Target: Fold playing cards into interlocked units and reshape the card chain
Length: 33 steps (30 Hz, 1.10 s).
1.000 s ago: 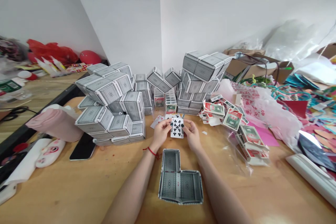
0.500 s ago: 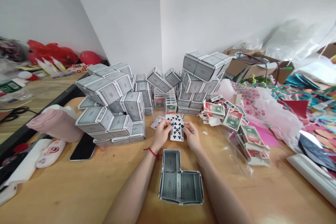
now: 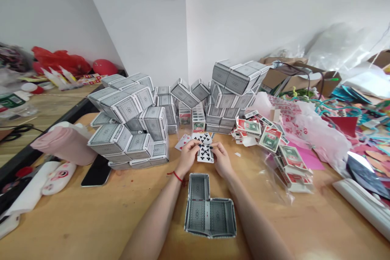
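Between my two hands is a playing card [image 3: 205,155] of clubs, face up, its upper edge pinched from both sides. My left hand [image 3: 190,154], with a red string at the wrist, is closed on the card's left edge. My right hand [image 3: 222,157] grips its right edge with thumb and fingers. Another clubs card [image 3: 201,137] lies just beyond, and red-suited cards [image 3: 181,142] lie to the left of it. Nearer me, between my forearms, sits an L-shaped open tray [image 3: 197,215] made of grey-backed cards.
Stacks of grey card boxes stand at left [image 3: 128,105] and right [image 3: 237,77]. Red-green card packs [image 3: 271,138] and a plastic bag [image 3: 317,130] lie to the right. A phone [image 3: 96,170] and pink roll [image 3: 65,144] are on the left.
The card between my hands has bent or tilted at its upper part, so less of its face shows. My fingers have shifted slightly along its edges; the L-shaped tray has not moved.
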Available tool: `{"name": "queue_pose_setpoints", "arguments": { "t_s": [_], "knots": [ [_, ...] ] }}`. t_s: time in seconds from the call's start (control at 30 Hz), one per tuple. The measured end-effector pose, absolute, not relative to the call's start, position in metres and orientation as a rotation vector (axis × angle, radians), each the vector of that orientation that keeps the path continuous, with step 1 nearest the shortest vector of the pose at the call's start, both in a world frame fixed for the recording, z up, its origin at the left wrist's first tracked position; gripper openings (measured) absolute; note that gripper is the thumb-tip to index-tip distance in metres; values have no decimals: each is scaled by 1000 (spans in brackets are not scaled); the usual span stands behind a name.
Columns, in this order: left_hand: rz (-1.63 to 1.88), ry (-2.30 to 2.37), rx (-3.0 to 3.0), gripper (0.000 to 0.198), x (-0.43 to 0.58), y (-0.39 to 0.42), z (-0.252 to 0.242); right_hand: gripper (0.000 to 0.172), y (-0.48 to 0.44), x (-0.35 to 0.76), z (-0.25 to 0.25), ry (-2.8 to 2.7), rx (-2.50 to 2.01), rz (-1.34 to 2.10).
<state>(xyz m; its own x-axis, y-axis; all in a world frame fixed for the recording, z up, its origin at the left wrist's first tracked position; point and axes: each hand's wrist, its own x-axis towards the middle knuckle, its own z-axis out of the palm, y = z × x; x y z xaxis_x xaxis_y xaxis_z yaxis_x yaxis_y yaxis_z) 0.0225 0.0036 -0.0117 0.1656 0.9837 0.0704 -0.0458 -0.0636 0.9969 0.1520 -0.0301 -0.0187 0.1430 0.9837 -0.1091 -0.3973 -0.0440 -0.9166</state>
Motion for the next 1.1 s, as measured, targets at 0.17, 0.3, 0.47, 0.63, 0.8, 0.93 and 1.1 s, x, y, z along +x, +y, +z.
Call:
{"name": "queue_pose_setpoints", "arguments": {
  "t_s": [0.17,0.3,0.47,0.63,0.8,0.93,1.1],
  "knots": [
    [1201,1072,1351,13,22,1,-8,11,-32,149,-10,-705,-999,1330],
    [1210,1092,1390,13,19,2,-8,15,-33,151,-6,-671,-929,1514],
    [1164,1070,1539,16,13,4,-9,25,-29,154,-11,-644,-939,1630],
    [1127,1057,1634,18,8,4,-7,21,-30,163,-15,-728,-874,1831],
    [1056,1008,1745,22,6,5,-8,19,-33,169,-15,-760,-755,1961],
    [1030,996,1767,24,9,7,-8,24,-32,166,-15,-788,-747,1943],
    [1053,934,1625,21,13,2,-4,27,-31,160,-19,-798,-827,1816]
  ]
}}
